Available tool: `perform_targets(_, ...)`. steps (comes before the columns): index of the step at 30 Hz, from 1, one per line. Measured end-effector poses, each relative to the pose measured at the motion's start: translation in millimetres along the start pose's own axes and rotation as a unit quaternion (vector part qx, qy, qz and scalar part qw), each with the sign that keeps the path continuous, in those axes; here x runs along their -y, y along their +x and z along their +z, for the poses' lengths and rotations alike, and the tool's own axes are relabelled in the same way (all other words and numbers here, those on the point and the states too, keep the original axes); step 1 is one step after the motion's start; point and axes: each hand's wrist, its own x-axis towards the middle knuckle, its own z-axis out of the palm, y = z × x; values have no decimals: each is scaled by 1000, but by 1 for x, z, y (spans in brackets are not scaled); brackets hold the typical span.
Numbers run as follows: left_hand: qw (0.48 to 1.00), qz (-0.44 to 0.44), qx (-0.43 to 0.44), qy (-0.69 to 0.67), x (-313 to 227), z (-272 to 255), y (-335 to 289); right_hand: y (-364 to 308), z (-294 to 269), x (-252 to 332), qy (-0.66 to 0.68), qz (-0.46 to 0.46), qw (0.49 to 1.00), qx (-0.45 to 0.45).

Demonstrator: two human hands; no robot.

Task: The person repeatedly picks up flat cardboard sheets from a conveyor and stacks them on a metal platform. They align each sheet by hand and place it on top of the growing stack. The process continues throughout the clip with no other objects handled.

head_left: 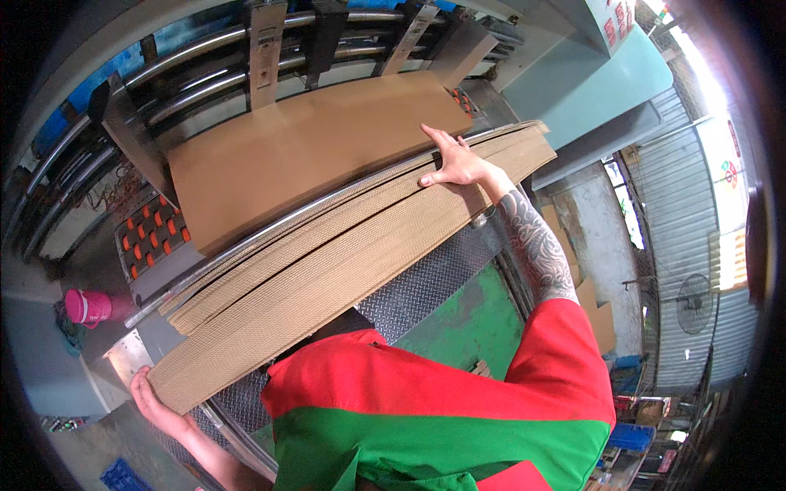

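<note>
Cups the left end of the cardboard stack (327,266) with the left hand (158,407); cannot tell its fingers' closure. Spreads the right hand (458,163) wide-fingered over the stack, set along the near edge of the machine bed (173,263). Beyond the far right corner, red lettering (620,20) on a white panel (611,38); past the left corner, pale print (100,308) on a pink bucket (82,304), unreadable.

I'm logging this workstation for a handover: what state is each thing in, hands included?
Cardboard bundle: corrugated edges exposed, dark gaps between some layers.
Left hand: against the bundle's lower-left end.
Right hand: fingers spread, touching the bundle's edges.
Brown cardboard sheet: flat, unfolded.
Pink container: open or closed, cannot tell.
Fan: running or stopped, cannot tell.
</note>
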Motion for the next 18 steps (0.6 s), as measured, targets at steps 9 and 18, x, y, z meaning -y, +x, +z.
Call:
perform_targets(9, 999, 21, 42, -21, 14, -23, 15, 43, 12, -8, 67, -42, 992, -99)
perform_targets(18, 999, 15, 18, 32, 4, -26, 4, 73, 21, 5, -24, -130, 966, -224)
